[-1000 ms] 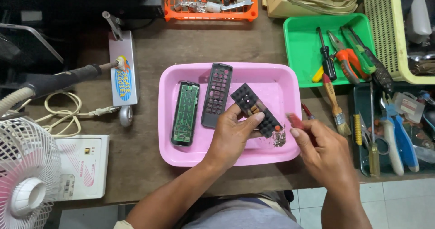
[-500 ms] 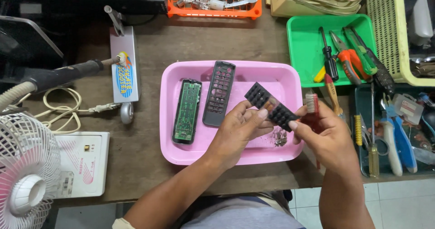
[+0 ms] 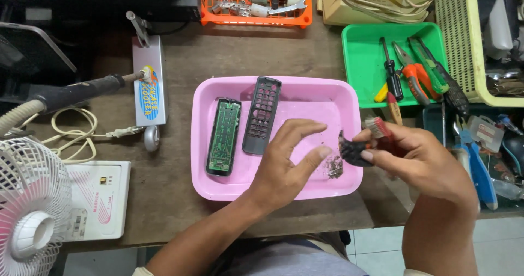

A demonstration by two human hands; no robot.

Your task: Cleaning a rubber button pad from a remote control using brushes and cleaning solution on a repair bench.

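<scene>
The right hand (image 3: 420,156) is closed around a dark rubber keypad (image 3: 352,150), end-on to the camera now, with a small red-handled brush (image 3: 376,127) pinched in the same grip so its bristles poke up just above the fingers. A moment ago that keypad was flat and shared between both hands over the pink tray (image 3: 218,188); since then the left hand (image 3: 286,161) has let go and hangs open, fingers spread and empty, over the right half of the tray, its fingertips near the keypad but apart from it. So the keypad has passed wholly to the right hand and sits over the tray's right rim, held clear of the tray floor. Below it, a little heap of grey crumbs (image 3: 334,168) lies on the tray floor; it looks like dirt loosened from the parts, so the cleaning seems well under way. In the left part of the tray lie a green circuit board (image 3: 222,137) in its shell and, just right of it, the dark remote front cover (image 3: 262,115) with its empty button holes, both untouched. Far right on the desk, a green tray (image 3: 363,63) holds screwdrivers and pliers.
</scene>
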